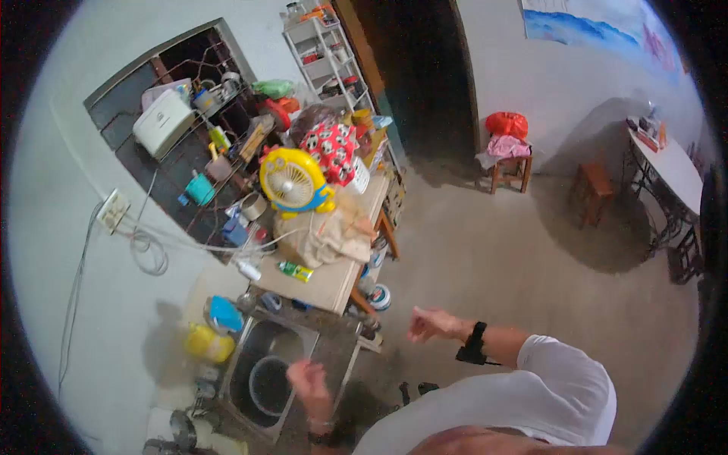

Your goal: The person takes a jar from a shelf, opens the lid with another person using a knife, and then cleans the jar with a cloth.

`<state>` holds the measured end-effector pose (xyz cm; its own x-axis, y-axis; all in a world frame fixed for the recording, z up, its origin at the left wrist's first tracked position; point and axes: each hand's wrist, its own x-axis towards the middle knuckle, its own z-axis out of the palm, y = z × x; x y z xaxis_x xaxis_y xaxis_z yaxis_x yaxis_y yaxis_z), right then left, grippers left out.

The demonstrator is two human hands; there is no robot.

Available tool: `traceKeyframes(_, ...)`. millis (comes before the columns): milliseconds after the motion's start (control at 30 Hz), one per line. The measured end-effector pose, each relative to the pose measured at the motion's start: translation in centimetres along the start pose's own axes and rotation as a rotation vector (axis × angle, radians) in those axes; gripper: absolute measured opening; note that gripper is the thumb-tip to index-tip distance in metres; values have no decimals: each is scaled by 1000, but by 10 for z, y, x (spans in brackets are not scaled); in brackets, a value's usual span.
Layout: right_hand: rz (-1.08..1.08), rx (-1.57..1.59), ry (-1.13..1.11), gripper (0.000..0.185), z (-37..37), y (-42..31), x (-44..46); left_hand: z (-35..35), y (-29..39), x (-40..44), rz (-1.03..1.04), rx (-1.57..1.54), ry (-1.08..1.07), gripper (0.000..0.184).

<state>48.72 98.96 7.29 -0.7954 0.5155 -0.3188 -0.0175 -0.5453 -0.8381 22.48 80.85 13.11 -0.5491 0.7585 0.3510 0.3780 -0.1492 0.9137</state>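
My left hand is raised beside the right edge of the metal sink, with its fingers loosely bent and apart. Some motion blur softens it, and no object shows in it. Over the floor to the right of the counter, my right hand is held out with fingers slightly curled and apart, also holding nothing visible. A black band wraps the right forearm. Inside the sink sits a round, pale basin. Neither hand visibly touches anything.
A wooden table beyond the sink bears a yellow fan, cloths and a green tube. Blue and yellow items lie left of the sink. Stools and a white-topped table stand farther right.
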Motion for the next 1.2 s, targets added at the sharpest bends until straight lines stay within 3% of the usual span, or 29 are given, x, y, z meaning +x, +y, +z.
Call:
traceKeyframes(33,-4,-9,0,38,-3,-20,-1,47,15,20,333,260,-103,38)
traceKeyframes(67,-76,-114,-56,43,-6,-38,2,93,29,34,165,70,-189,50)
traceKeyframes(133,-159,-219,-115,49,-28,-58,28,172,41,66,409,153,-423,62)
traceKeyframes(167,-223,-265,-117,48,-42,-55,48,210,58,73,348,-52,-526,58)
traceKeyframes(200,-289,-315,-117,47,-60,-55,64,243,39,91,554,189,-593,49)
traceKeyframes(233,-303,-333,-111,47,-79,-68,74,279,11,100,345,-148,-553,43)
traceKeyframes(300,-452,-321,-25,40,-127,-98,93,345,-23,137,416,-291,-438,29)
traceKeyframes(333,-557,-265,-38,13,-163,-99,116,371,-17,156,426,-303,-442,29)
traceKeyframes(367,-573,-288,-21,13,-206,-107,135,399,-5,181,250,-362,-529,21)
traceKeyframes(400,-485,-267,135,16,-216,-149,122,425,6,207,64,-415,-617,17)
traceKeyframes(433,-384,-227,288,20,-226,-177,116,447,6,230,57,-425,-629,17)
traceKeyframes(500,-419,-190,308,17,-270,-209,128,493,0,279,141,-294,-770,25)
traceKeyframes(533,-459,-157,307,16,-294,-227,133,514,11,302,170,-492,-811,30)
traceKeyframes(567,-452,-156,304,16,-308,-247,135,532,17,321,163,-492,-807,30)
traceKeyframes(633,-507,-141,317,18,-331,-289,142,563,21,364,-45,-433,-1016,29)
traceKeyframes(667,-426,-212,375,27,-356,-297,150,581,17,387,-25,-419,-1048,26)
traceKeyframes(800,-277,-226,432,33,-441,-373,171,640,-14,478,31,-393,-1026,19)
traceKeyframes(900,-217,-309,429,33,-525,-431,211,669,-54,555,70,-201,-905,16)
traceKeyframes(1033,-348,-388,378,28,-602,-557,277,678,-69,646,-62,-146,-688,18)
traceKeyframes(1167,-512,-383,229,27,-662,-662,379,661,-37,713,-30,-32,-485,18)
traceKeyframes(1200,-513,-386,205,27,-670,-684,400,657,-33,723,-13,134,-394,17)
